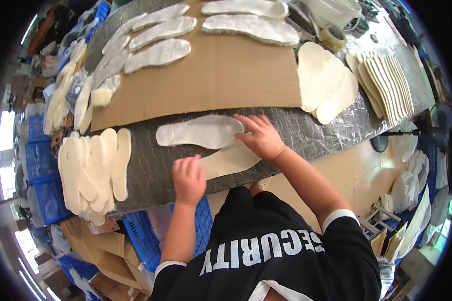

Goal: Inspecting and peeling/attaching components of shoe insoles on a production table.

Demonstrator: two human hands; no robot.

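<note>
A fluffy white insole [201, 132] lies on the dark table before me. Just below it, a smooth cream insole [226, 161] slants up to the right, its upper end partly under my right hand. My right hand [261, 138] has its fingers and thumb around the right end of the white insole, with its palm over the cream one. Beside the cream insole's left end is my left hand [189, 180], slightly blurred. Its fingers are a little apart, and the thumb side touches or nearly touches that end.
Beyond lies a cardboard sheet [246, 70] with several fluffy insoles [158, 54]. Cream insoles [93, 170] are heaped at left, others [326, 83] at right beside a standing row [386, 88]. A tape roll [332, 37] is at far right. Blue crates [140, 238] stand below the table.
</note>
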